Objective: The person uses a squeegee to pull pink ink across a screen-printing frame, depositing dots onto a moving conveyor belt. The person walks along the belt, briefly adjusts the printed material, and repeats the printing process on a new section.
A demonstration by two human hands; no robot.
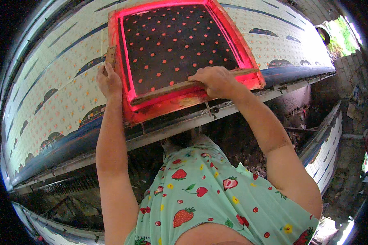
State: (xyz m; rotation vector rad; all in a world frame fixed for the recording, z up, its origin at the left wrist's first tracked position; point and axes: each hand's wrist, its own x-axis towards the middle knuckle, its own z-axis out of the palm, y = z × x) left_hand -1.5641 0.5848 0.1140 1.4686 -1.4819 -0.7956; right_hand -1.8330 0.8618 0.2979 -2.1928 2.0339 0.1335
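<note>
A screen printing frame [151,114] smeared with bright red-pink paint lies on a long pale printed cloth [75,69]. Its dark mesh [180,45] shows rows of small reddish dots. My left hand [110,82] is closed at the frame's left edge, by a wooden block [111,54] there; part of its grip is hidden. With my right hand [217,82] I grip the wooden bar of a squeegee [163,91], which lies across the frame's near end. Pink paint borders the mesh on all sides.
The cloth covers a long table with a pale metal rail [176,127] along its near edge. A small metal clamp or bracket [211,111] sticks out below the frame. Another cloth-covered table [327,151] stands at the lower right. Daylight enters at the upper right.
</note>
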